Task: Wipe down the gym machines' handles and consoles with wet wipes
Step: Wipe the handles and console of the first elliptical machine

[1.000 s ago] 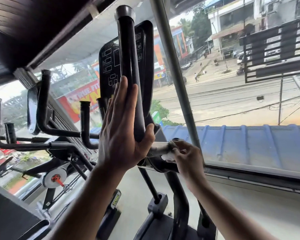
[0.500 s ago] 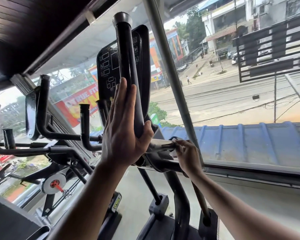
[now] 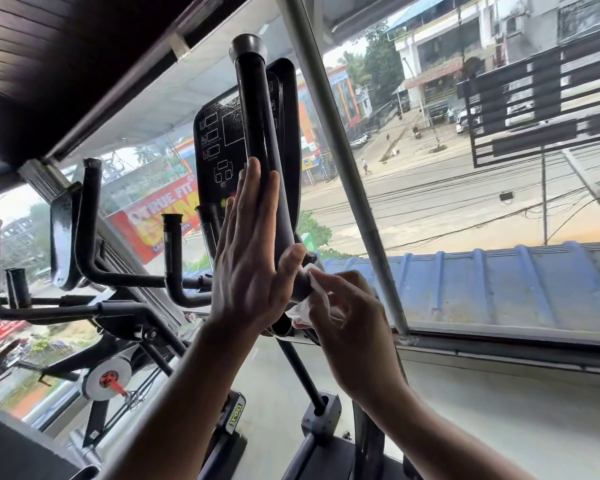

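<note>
Item 1. Right hand (image 3: 347, 317): nearest the camera, fingers curled round a white wipe (image 3: 309, 306), pressing it against the lower bend of the handle (image 3: 260, 140). The wipe sat bunched between fingers and tube, just right of the left thumb.

Item 2. Left hand (image 3: 253, 258): fingers straight and together, laid flat against the handle's near side, thumb hooked across the tube by the wipe. Gripping nothing; it appeared to steady the bar.

Item 3. Handle: black tube, rising upright from the bend to a grey capped end (image 3: 247, 46). Judged rigid and part of a heavy frame; its glossy surface probably slick once damp. Best wrapped with the wipe from the bend upward, the free hand bracing above or below the wiped stretch.

Item 4. Wipe, handling: judged light, limp and moist, liable to bunch or tear if dragged hard; best pinched in a fold with a fresh face turned to the tube.

Item 5. Console (image 3: 219, 154): black panel with printed outlines, directly behind the handle, untouched by either hand.

Item 6. Neighbouring machine's handles (image 3: 90, 237): black bent tubes, well to the left.

Item 7. Window (image 3: 465, 202): glass with a slanted grey post (image 3: 340, 150); street and buildings beyond.
</note>
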The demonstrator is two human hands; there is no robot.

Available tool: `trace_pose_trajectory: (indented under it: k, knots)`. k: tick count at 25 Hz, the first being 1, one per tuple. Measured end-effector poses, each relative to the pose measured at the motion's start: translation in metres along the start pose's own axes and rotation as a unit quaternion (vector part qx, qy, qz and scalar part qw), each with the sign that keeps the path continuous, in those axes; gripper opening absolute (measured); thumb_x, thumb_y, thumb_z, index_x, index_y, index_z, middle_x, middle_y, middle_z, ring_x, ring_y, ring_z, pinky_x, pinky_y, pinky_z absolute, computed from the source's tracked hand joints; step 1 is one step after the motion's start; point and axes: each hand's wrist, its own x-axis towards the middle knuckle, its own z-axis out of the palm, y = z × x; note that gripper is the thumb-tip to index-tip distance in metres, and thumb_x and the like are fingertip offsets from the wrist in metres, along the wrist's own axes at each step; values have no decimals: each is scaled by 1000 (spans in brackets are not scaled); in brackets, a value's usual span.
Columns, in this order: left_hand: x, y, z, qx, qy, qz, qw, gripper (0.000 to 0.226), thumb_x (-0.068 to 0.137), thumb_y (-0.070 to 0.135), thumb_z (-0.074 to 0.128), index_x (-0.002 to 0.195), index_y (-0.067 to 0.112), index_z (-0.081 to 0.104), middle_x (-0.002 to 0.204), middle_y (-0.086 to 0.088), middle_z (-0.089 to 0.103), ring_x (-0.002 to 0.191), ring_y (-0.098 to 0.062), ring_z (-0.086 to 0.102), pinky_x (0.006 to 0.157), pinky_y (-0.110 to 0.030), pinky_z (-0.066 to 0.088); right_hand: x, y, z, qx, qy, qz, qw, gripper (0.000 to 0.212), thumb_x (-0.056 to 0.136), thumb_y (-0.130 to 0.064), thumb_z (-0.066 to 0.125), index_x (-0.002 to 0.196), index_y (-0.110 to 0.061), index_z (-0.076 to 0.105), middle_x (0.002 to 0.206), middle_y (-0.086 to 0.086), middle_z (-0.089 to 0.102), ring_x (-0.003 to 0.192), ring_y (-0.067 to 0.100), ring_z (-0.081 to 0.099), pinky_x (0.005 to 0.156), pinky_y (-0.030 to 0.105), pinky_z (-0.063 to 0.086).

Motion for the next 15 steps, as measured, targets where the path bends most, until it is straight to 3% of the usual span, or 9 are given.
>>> trace_pose_trajectory:
  k: [5,9,12,15]
  knots:
    - [1,-3,5,4,9,5,1000,60,108,28,36,155,-10,31,167,-29,19,159,-35,18,122,-59,30,5,44,3,-52,42,-36,997,33,97,-6,65,124,-23,73,100,-12,58,94,8,66,77,20,57]
    - [0,-4,6,-13,13,4,1000,60,107,23,39,154,-12,31,166,-30,19,159,-36,18,123,-59,29,22,111,-2,-112,70,22,991,37,96,-1,65,127,-20,69,104,0,60,90,-4,66,81,6,49]
    - [0,-4,6,-19,15,3,1000,60,107,23,39,154,-12,31,166,-31,19,158,-37,18,122,-59,29,37,159,-10,-200,33,53,978,43,95,-1,64,130,-25,67,105,-7,56,91,15,68,88,29,58]
    - [0,-3,7,-22,17,12,1000,59,106,20,40,153,-14,32,165,-32,20,158,-37,19,124,-56,28,60,175,-29,-251,-50,72,964,37,96,-2,63,126,-21,71,103,-8,56,84,14,66,80,41,61]
